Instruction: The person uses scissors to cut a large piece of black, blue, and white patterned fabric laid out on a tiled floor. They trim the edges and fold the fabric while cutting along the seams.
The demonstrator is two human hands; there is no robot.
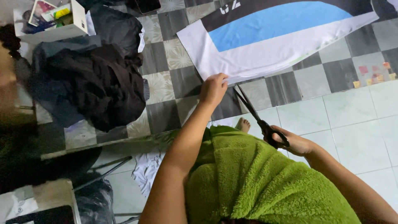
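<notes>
Scissors [257, 118] in right hand [296, 143], left hand [212, 89] pinning fabric [269, 45] edge.

We see a big cloth [265, 45], white with a blue patch and a black band, spread flat on the floor. Our black scissors [257, 118] sit open at its near edge.
</notes>
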